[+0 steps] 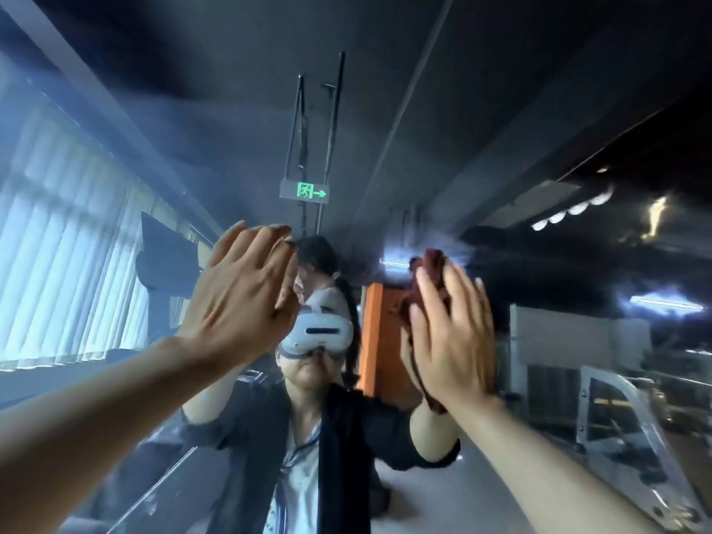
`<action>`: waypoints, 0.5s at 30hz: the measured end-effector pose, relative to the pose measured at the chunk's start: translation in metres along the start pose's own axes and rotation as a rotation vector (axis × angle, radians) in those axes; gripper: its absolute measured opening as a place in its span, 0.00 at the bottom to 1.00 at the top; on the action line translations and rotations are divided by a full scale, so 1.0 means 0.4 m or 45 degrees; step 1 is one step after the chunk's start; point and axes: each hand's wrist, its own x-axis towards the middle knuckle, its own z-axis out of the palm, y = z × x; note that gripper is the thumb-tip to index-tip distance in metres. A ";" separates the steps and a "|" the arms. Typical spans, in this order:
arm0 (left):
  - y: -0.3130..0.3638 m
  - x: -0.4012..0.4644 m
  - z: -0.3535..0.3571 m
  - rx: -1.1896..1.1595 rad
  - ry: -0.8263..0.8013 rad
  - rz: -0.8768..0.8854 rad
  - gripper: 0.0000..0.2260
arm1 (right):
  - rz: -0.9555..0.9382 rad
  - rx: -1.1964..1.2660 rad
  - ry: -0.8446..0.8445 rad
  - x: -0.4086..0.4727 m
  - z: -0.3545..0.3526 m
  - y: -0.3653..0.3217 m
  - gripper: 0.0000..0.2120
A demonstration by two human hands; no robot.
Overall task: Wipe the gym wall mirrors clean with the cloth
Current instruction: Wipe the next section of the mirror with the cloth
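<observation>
Right hand (449, 337) fingers (427, 298) straight, pressing the dark red cloth (429, 279) flat to the mirror (481, 109); left hand (246, 291) fingers straight, bare on the glass. Risks: unpinched cloth may slide out and drop; left palm likely leaves smears.

Right hand (450, 333) presses cloth (431, 275) on mirror (424, 109).

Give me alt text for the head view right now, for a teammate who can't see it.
Both hands are raised flat against a large wall mirror: the right hand presses a crumpled dark red cloth to the glass, the left hand rests bare and open beside it. The mirror reflects the person in a white headset, a green exit sign and window blinds.
</observation>
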 end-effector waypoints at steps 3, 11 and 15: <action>-0.010 0.045 0.010 0.048 -0.111 0.077 0.24 | 0.514 -0.108 0.057 0.057 -0.018 0.135 0.25; -0.039 0.079 0.059 0.106 -0.111 0.050 0.30 | 0.380 -0.215 0.078 0.259 0.058 -0.019 0.29; -0.042 0.083 0.057 0.115 -0.022 0.079 0.28 | 0.065 -0.141 -0.016 0.266 0.099 -0.190 0.29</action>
